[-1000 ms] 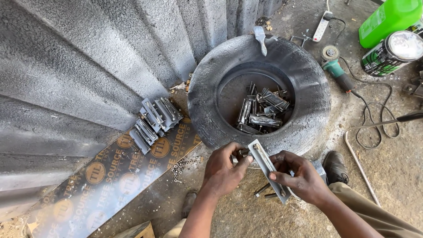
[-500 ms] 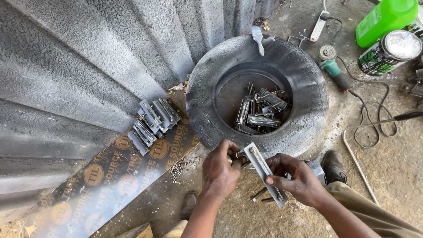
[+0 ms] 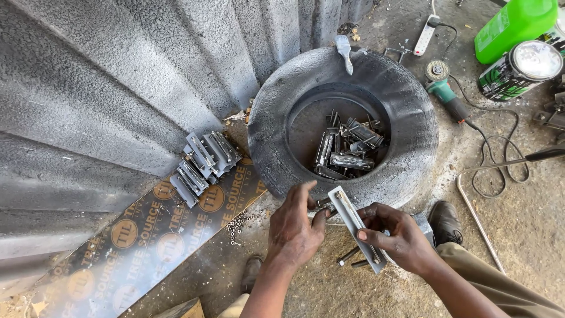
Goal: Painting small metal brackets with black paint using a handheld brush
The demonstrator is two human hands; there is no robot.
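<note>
Right hand (image 3: 400, 238) grips metal bracket (image 3: 353, 221); left hand (image 3: 297, 227) touches its end.

The small dark fastener (image 3: 322, 204) pinched at the left hand (image 3: 296, 228) is too small to identify — its fingers cover most of it. The right hand (image 3: 395, 237) hides the lower middle of the long grey metal channel bracket (image 3: 355, 227). The bright green plastic jug (image 3: 515, 26) and the grey corrugated metal sheet (image 3: 118, 88) are cut off by the frame edges. Pieces heaped inside the worn black rubber tyre (image 3: 282, 135) overlap — individual shapes cannot be told.
</note>
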